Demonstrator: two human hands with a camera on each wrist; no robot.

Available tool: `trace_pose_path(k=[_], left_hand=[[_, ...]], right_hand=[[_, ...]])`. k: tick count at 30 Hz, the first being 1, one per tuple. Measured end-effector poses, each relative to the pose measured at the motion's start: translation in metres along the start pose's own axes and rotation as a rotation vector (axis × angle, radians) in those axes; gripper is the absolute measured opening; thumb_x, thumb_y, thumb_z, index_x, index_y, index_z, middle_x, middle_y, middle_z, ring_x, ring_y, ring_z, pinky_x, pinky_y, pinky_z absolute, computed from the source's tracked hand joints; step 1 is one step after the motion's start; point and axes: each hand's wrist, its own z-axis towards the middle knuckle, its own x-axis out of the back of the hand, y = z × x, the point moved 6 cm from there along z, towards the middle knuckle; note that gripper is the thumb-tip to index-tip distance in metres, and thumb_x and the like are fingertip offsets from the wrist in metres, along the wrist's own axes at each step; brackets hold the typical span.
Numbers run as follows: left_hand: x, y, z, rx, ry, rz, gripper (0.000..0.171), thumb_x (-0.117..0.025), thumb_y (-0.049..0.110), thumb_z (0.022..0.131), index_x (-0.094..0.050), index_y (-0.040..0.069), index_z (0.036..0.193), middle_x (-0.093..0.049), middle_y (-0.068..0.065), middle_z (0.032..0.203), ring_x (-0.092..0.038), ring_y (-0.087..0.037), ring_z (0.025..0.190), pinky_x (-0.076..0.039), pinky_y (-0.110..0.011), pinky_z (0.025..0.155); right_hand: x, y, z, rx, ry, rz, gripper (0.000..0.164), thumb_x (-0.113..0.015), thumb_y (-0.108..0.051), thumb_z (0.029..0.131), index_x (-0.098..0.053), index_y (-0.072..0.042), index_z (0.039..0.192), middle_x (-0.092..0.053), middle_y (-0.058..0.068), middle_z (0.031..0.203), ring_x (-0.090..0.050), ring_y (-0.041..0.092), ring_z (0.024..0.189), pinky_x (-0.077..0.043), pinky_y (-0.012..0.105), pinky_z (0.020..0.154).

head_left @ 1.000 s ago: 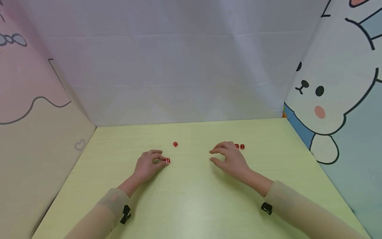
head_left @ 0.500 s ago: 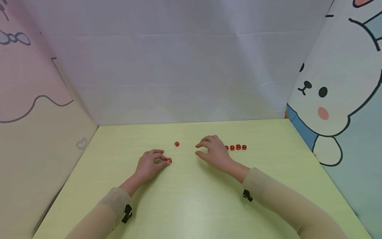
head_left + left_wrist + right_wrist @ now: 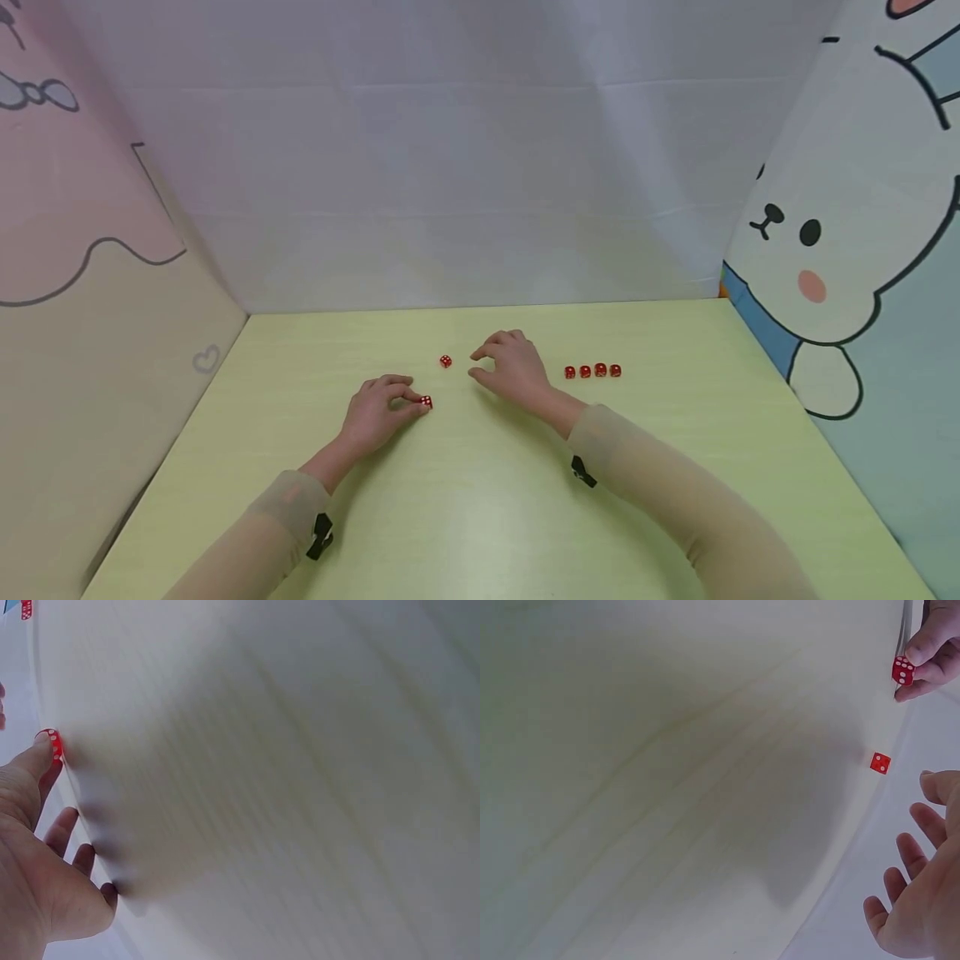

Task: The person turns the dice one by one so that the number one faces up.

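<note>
Right hand [image 3: 513, 367] moved leftward, unclenched | left hand [image 3: 377, 412] pinches partly hidden red die [image 3: 427, 402]

The dice [image 3: 585, 372] look like glossy plastic, the tabletop [image 3: 465, 508] smooth wood, the backdrop [image 3: 450, 167] creased cloth.

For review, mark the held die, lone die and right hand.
Held die [image 3: 904, 673]: right wrist view, exposed dotted surface.
Lone die [image 3: 446, 361]: head view, its middle.
Right hand [image 3: 514, 365]: head view, hand's back.

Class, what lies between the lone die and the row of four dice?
The right hand, between the lone die and the row in the head view.
</note>
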Motion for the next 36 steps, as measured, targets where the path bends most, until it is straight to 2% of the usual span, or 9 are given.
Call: trace_pose_path(k=[10,19,27,36], left_hand=[[-0.004,-0.004,0.0,0.011,-0.004,-0.003,0.02,-0.076,0.043,0.092,-0.079,0.025,0.101,-0.06,-0.007,0.141,-0.046,-0.043,0.131,-0.033,-0.065,0.107],[-0.01,-0.008,-0.001,0.003,0.014,-0.009,0.02,-0.077,0.041,0.092,-0.079,0.024,0.101,-0.061,-0.007,0.14,-0.048,-0.043,0.131,-0.034,-0.065,0.107],[-0.012,-0.009,0.001,-0.001,0.018,-0.009,0.019,-0.078,0.041,0.092,-0.079,0.023,0.1,-0.062,-0.007,0.139,-0.049,-0.043,0.13,-0.035,-0.065,0.106],[-0.015,-0.011,0.001,0.014,0.008,-0.022,0.02,-0.078,0.041,0.092,-0.08,0.023,0.101,-0.061,-0.007,0.14,-0.047,-0.044,0.132,-0.033,-0.066,0.107]], right_hand=[[-0.023,-0.01,0.019,-0.049,-0.033,-0.082,0.026,-0.071,-0.039,0.096,-0.078,-0.023,0.115,-0.064,0.003,0.124,-0.05,0.031,0.124,-0.044,0.048,0.101],[-0.049,-0.004,0.037,-0.143,-0.055,-0.189,0.029,-0.066,-0.045,0.097,-0.077,-0.026,0.117,-0.063,0.0,0.128,-0.048,0.027,0.124,-0.045,0.045,0.1],[-0.061,-0.003,0.044,-0.203,-0.07,-0.165,0.036,-0.065,-0.051,0.097,-0.077,-0.025,0.118,-0.062,0.001,0.128,-0.046,0.028,0.124,-0.043,0.045,0.1],[-0.066,-0.005,0.045,-0.235,-0.067,-0.15,0.035,-0.067,-0.049,0.096,-0.077,-0.021,0.115,-0.061,0.003,0.125,-0.045,0.03,0.124,-0.04,0.047,0.102]])
